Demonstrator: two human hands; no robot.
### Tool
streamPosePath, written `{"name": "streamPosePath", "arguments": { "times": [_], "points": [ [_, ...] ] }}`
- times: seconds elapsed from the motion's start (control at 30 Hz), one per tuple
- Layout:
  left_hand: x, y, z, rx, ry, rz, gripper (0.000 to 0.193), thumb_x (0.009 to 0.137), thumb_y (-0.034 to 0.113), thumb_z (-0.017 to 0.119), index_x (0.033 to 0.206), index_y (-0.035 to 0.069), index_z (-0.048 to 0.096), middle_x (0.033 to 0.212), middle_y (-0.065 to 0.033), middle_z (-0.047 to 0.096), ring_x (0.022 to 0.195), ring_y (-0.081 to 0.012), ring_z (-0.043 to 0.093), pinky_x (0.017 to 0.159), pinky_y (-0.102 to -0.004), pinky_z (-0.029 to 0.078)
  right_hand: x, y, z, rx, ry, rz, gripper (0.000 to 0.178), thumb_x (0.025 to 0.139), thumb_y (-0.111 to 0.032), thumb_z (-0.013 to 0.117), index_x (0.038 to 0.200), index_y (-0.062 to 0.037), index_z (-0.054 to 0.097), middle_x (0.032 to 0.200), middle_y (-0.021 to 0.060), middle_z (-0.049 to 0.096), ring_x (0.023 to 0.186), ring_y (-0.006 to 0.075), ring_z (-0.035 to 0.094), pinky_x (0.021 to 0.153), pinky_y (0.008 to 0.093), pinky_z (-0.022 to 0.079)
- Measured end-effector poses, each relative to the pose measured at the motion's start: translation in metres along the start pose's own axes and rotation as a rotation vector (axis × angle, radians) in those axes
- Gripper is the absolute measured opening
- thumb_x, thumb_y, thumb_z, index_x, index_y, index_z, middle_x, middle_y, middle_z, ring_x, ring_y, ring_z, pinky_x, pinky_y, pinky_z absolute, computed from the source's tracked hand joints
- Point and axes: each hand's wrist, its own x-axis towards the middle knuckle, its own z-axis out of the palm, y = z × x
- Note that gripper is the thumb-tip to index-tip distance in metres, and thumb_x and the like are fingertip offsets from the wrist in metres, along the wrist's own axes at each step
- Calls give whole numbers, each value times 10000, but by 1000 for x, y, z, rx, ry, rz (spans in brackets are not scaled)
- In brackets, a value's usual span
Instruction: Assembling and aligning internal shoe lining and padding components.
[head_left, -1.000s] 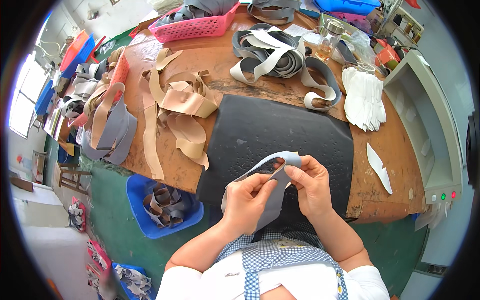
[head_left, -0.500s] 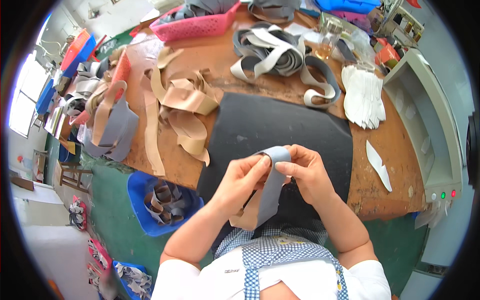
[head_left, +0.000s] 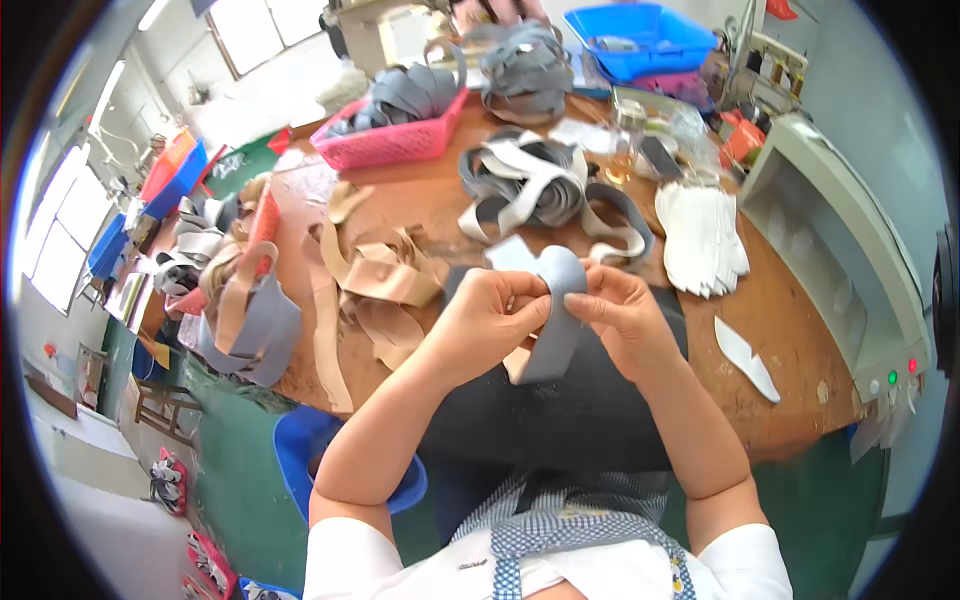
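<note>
- Hands: both closed on one grey-blue strip (head_left: 556,345). Left hand (head_left: 492,315) pinches its left edge between thumb and curled fingers; right hand (head_left: 622,312) presses its right edge, thumb on the near face.
- Strip: held up in front of the person, over a black mat (head_left: 540,425). It bends over in a rounded fold between the hands; a tan face shows at its lower end.
- Mat: lies on the brown counter (head_left: 790,430), at the person's side.
- Left of mat: loose tan strips (head_left: 392,275), tangled, one stretched toward the near edge.
- Beyond mat: a coiled heap of grey and white strips (head_left: 535,190); farther back, a pink basket (head_left: 390,148) filled with grey material.
- Right of mat: a fanned stack of white pieces (head_left: 700,245), and nearer, a single white piece (head_left: 745,360) lying apart.
- Floor, left: a blue bin (head_left: 298,455), partly hidden by the left forearm.
</note>
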Motion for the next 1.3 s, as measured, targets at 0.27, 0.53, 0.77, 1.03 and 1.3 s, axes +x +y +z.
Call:
{"name": "streamPosePath", "arguments": {
  "times": [0.27,0.53,0.77,1.03,1.3],
  "points": [
    [14,-85,49,36,65,-132,205,933,111,605,955,-79,680,662,-41,637,579,-70,569,531,-255,450,-89,38,-57,374,307,229,261,831,43,675,1081,-29,689,1119,78,691,1052,171,634,922,340,506],
    [12,-101,68,236,105,-200,220,942,116,602,843,-67,673,640,-75,651,556,-89,576,509,-279,441,-117,30,-45,133,239,137,315,817,31,693,1125,-23,662,1110,62,688,1048,165,627,980,330,468],
    [3,-91,75,103,54,-228,201,987,152,607,967,-43,656,676,8,615,576,-29,516,512,-203,399,-104,27,-43,17,332,294,334,874,-35,707,1181,-33,575,1109,53,649,1053,124,599,950,292,474],
    [-3,-77,80,-50,127,-260,219,988,165,608,995,-47,663,707,-3,646,632,-37,567,573,-197,456,-100,29,-40,-62,408,232,208,858,-3,709,1058,-31,662,1035,36,696,972,107,625,901,278,489],
    [-23,-78,84,95,131,-195,210,909,126,714,1018,-52,692,778,-10,712,716,1,554,621,-172,455,-97,30,-35,-109,484,132,212,828,37,721,1022,-32,670,981,32,706,915,102,640,877,272,502]
  ]
}}
